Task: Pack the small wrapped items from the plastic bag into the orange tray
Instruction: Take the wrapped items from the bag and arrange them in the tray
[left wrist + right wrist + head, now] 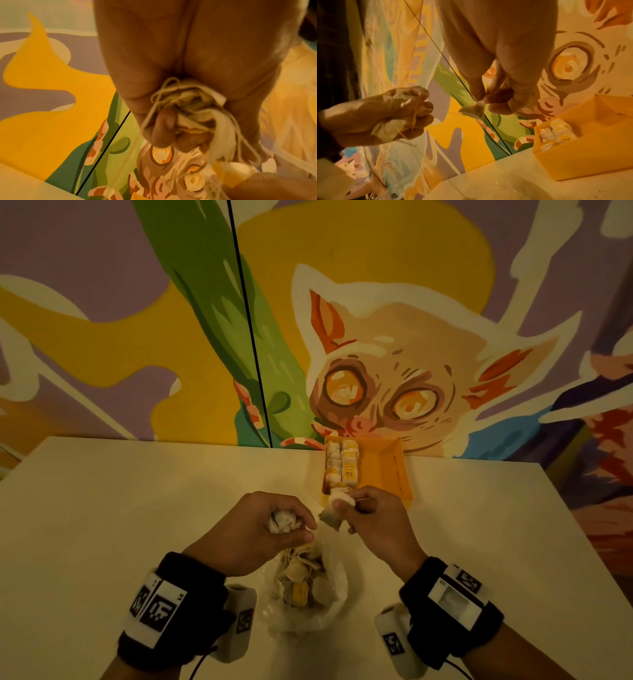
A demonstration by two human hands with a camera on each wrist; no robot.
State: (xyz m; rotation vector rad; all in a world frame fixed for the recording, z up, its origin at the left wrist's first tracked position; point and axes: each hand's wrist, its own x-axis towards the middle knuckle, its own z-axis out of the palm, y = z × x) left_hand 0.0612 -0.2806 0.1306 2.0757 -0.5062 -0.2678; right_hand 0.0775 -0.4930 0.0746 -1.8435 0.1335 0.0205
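My left hand [274, 529] grips a bunch of small white wrapped items [283, 522] with tangled strings [185, 108], held above the clear plastic bag [308, 587]. More of these wrapped items lie inside the bag. My right hand [363, 508] pinches one small wrapped item [334, 510] [473, 110] between thumb and fingers, just in front of the orange tray [394, 470]. The tray [590, 142] holds two rows of wrapped items [342, 467] along its left side; its right part is bare.
The white table [137, 508] runs to a painted mural wall [308, 320] right behind the tray. The table's right edge slants away past the tray. Both wrists wear black bands with marker tags.
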